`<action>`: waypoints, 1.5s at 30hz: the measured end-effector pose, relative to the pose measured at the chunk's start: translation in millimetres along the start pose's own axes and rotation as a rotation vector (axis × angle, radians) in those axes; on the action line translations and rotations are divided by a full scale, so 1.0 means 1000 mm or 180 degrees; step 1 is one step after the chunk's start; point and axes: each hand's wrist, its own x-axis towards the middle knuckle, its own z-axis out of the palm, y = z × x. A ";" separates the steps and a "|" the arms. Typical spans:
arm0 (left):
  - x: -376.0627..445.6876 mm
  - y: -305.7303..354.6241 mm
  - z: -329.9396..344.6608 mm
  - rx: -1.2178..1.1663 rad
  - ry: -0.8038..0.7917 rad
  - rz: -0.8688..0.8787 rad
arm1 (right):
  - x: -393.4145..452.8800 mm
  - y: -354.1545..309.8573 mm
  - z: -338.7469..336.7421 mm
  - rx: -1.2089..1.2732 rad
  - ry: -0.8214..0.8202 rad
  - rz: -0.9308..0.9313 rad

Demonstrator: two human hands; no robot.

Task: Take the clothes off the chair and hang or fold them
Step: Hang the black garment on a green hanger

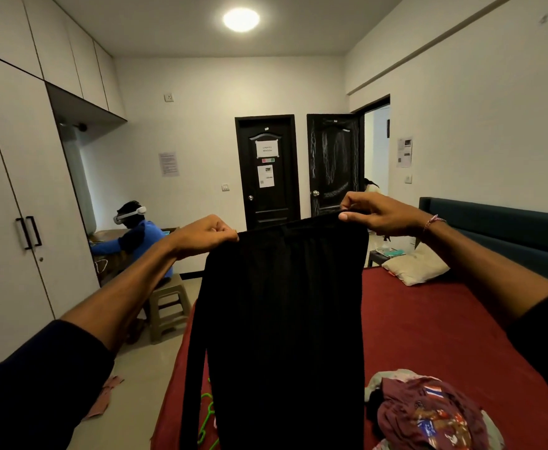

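Both hands are raised in front of the person, holding a black garment (282, 319) up by its top edge so that it hangs straight down between them. The left hand (206, 233) has its fingers curled tight, pinching one top corner of the cloth. The right hand (374, 212) pinches the other corner between thumb and curled fingers, slightly higher than the left. The garment looks like trousers or a long skirt, but the dark cloth hides its shape, so I cannot tell which.

Below the hands lies a bed (428, 319) with a red cover. Under the right forearm sits a heap of other clothes (428, 414), maroon and patterned, not yet folded. Low beside the left edge of the hanging garment, green hangers (207, 414) show at the side of the bed. The chair is not in view.

The likely next step is folding or hanging this piece. Several things could go wrong. Each grip is only a pinch on a corner, so if one slips the garment will drop and crumple onto the bed or floor. Because the right corner is held higher, a fold made now may come out crooked. Lowered carelessly, the hem could land on the unfolded heap and tangle with it.
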 end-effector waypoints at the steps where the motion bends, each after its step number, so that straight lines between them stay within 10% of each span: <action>1: -0.001 0.001 0.001 0.0006 -0.0022 0.0038 | 0.001 -0.002 -0.001 0.0025 -0.0106 0.0030; 19: 0.016 0.043 0.019 0.0177 0.0386 0.0354 | 0.010 -0.030 0.076 0.0263 -0.1509 0.0137; 31: -0.020 -0.016 0.013 0.0116 -0.0414 -0.0447 | 0.008 -0.031 0.006 0.1029 0.0549 -0.0127; 38: -0.009 -0.013 -0.035 0.1979 -0.0046 0.0641 | 0.010 -0.023 -0.013 -0.1256 -0.0417 -0.0177; 45: -0.002 0.020 -0.083 0.2921 0.0748 0.1154 | 0.017 -0.024 -0.047 -0.2150 -0.0042 -0.0555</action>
